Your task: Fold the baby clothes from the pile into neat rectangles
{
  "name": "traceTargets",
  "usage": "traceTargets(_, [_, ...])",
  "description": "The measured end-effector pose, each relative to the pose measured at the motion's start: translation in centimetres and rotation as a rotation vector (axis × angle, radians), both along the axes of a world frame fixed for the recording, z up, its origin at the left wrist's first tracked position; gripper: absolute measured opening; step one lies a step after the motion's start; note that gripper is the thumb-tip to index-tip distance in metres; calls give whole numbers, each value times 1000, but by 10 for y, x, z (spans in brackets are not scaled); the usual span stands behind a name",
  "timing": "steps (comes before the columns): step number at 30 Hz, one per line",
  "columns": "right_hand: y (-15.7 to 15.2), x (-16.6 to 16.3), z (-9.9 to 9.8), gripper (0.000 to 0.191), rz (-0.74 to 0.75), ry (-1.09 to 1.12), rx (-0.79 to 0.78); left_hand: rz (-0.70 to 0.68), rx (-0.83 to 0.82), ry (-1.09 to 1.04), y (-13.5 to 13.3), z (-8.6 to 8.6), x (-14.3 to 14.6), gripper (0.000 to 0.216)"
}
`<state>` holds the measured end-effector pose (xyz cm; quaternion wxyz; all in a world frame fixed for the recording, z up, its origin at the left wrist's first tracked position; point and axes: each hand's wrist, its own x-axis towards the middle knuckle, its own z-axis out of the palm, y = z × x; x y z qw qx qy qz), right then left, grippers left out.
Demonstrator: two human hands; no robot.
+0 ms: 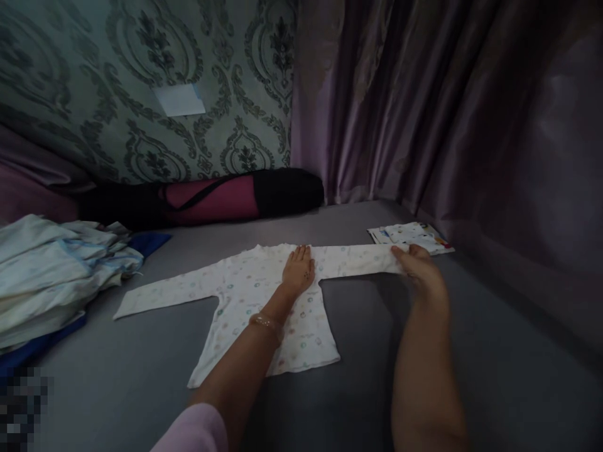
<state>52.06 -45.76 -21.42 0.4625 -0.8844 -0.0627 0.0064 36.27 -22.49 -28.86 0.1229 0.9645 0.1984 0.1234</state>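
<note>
A small white long-sleeved shirt with a faint coloured print lies spread flat on a grey sheet, both sleeves stretched out sideways. My left hand rests flat on it near the right shoulder, fingers together and extended. At the end of the right sleeve, my right hand pinches the cuff between thumb and fingers. Its fingertips are partly hidden behind the hand. The left sleeve lies free on the sheet.
A heap of crumpled light clothes lies at the left, with blue fabric under it. Folded printed clothes sit behind my right hand. Along the wall stretches a long black and magenta bag. Purple curtains hang at the right.
</note>
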Motion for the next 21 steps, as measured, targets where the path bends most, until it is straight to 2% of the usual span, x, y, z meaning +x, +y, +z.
traceTargets(3, [2, -11, 20, 19, 13, -28, 159, 14, 43, 19, -1, -1, 1, 54])
traceTargets(8, [15, -34, 50, 21, 259, 5, 412, 26, 79, 23, -2, -4, 3, 54])
traceTargets(12, [34, -59, 71, 24, 389, 12, 507, 29, 86, 30, -2, -5, 4, 55])
traceTargets(15, [53, -76, 79, 28, 440, 53, 604, 28, 95, 16, -3, -6, 3, 55])
traceTargets(21, [99, -94, 78, 31, 449, 145, 760, 17, 105, -11, -4, -4, 1, 52])
